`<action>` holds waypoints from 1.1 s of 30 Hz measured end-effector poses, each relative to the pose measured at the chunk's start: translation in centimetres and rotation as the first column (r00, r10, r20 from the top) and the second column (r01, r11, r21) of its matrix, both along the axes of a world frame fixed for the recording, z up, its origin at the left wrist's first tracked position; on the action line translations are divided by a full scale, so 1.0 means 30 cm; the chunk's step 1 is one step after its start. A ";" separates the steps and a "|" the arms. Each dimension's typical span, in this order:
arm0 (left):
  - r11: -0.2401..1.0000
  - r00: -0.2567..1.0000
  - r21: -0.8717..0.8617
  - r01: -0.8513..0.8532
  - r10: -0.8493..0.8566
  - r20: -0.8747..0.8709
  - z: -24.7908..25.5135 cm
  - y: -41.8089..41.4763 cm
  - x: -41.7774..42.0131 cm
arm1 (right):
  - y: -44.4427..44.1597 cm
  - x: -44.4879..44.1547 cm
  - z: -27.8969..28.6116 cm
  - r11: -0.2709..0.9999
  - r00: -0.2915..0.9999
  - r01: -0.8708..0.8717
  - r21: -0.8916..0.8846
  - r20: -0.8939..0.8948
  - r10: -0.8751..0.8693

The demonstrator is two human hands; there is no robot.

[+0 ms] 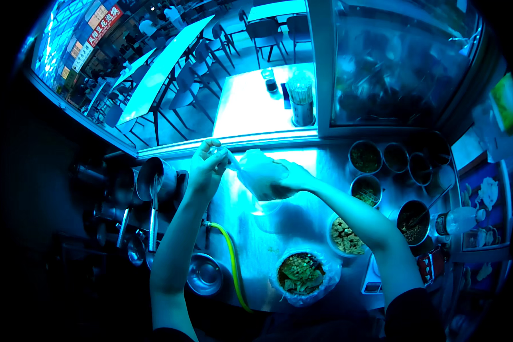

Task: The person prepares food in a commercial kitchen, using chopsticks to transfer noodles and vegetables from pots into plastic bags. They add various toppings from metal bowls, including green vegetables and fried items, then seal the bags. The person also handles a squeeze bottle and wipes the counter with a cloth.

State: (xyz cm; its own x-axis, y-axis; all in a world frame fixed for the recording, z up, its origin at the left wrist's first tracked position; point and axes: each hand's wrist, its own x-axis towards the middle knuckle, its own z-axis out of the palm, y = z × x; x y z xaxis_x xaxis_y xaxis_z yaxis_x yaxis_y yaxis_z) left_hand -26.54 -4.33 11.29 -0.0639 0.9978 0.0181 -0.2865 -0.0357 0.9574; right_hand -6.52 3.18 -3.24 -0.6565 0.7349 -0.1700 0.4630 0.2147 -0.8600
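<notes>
Raised over the far part of the steel counter (256, 256), my left hand (210, 160) pinches the twisted end of a translucent plastic bag (258, 173). My right hand (293, 177) holds the same bag around its body from the right side; part of its fingers is hidden by the bag, and what lies inside cannot be made out. Nearer to me, a bowl lined with a plastic bag holds food topped with chopped greens (301, 273). A round tub of light brown chunks (346, 237) stands partly behind my right forearm.
Metal pots of ingredients (365, 157) and a plastic bottle (457, 221) stand right; a kitchen scale (372, 280) is under my right arm. Left are saucepans (156, 179), a steel bowl (204, 274) and a yellow-green hose (232, 260). A window ledge (256, 139) borders the far side.
</notes>
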 end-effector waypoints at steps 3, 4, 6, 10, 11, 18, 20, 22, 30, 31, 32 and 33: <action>0.998 0.997 -0.030 -0.054 0.052 -0.056 -0.043 0.015 -0.011 | 0.003 -0.045 -0.045 0.996 0.996 0.069 -0.054 0.056 -0.066; 0.998 0.996 -0.032 -0.050 0.048 -0.081 -0.056 0.029 -0.010 | 0.006 -0.065 -0.056 0.995 0.995 0.074 -0.068 0.077 -0.069; 0.997 0.992 -0.056 -0.053 0.046 -0.114 -0.105 0.049 -0.010 | 0.010 -0.120 -0.080 0.992 0.991 0.079 -0.096 0.117 -0.068; 0.982 0.977 -0.157 -0.102 0.069 -0.199 -0.267 0.054 -0.009 | -0.010 -0.171 -0.189 0.991 1.000 0.020 -0.134 -0.015 -0.022; 0.975 0.974 -0.177 -0.132 0.094 -0.207 -0.299 0.045 -0.010 | -0.012 -0.168 -0.221 0.998 0.996 -0.005 -0.070 -0.084 -0.001; 0.978 0.969 -0.132 -0.160 0.130 -0.210 -0.381 0.029 -0.070 | -0.096 -0.162 -0.296 0.890 0.890 -0.306 0.337 0.433 0.143; 0.983 0.943 -0.108 -0.145 0.104 -0.315 -0.373 0.035 -0.056 | -0.112 -0.162 -0.322 0.766 0.852 -0.390 0.510 0.516 0.090; 0.988 0.895 -0.079 -0.136 0.088 -0.437 -0.362 0.056 -0.027 | -0.094 -0.159 -0.342 0.718 0.940 -0.229 0.657 0.340 -0.011; 0.941 -0.072 0.277 0.192 0.295 -0.953 -0.294 -0.069 -0.046 | -0.299 0.183 -0.088 0.864 0.997 0.001 0.503 -0.072 0.040; 0.878 -0.152 0.401 0.261 0.447 -0.881 -0.282 -0.076 -0.035 | -0.356 0.259 -0.040 0.887 0.993 0.044 0.460 -0.120 0.013; 0.883 -0.081 0.426 0.195 0.447 -0.891 -0.263 -0.098 -0.022 | -0.420 0.335 0.007 0.950 0.995 0.073 0.304 -0.083 -0.050; 0.884 -0.004 0.447 0.132 0.452 -0.892 -0.252 -0.122 -0.005 | -0.493 0.417 0.036 0.982 0.993 0.120 0.146 -0.033 -0.117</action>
State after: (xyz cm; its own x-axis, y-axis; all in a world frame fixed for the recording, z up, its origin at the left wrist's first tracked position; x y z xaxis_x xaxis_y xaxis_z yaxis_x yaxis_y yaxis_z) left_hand -26.67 -7.98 3.72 0.1501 0.8515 0.5023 0.9454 -0.2723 0.1791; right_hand 5.99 -11.62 -2.15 -0.5658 0.8236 -0.0393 0.4722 0.2846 -0.8343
